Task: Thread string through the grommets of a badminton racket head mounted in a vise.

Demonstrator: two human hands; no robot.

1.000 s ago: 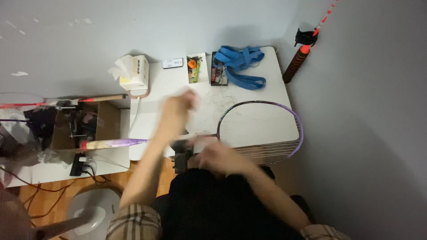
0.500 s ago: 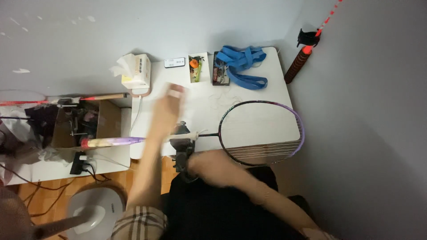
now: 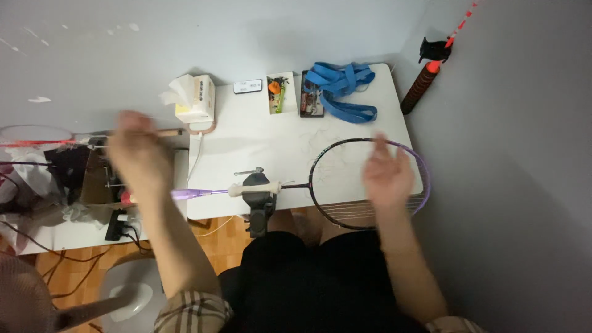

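Badminton racket point(image 3: 345, 182) clamped in a vise point(image 3: 258, 192) at the white table point(image 3: 246, 139) edge.
Left hand point(image 3: 137, 154) raised, blurred, near the handle end; right hand point(image 3: 387, 174) open over the strung head.

Both hands now sit wide apart, where half a second ago they met near the clamp point(image 3: 258, 188) at the racket's point(image 3: 345, 182) shaft. The left hand point(image 3: 137, 154) is out over the table's left edge, past the purple handle point(image 3: 191, 193). The right hand point(image 3: 387, 176) is open above the racket's strung head, fingers spread, blurred.
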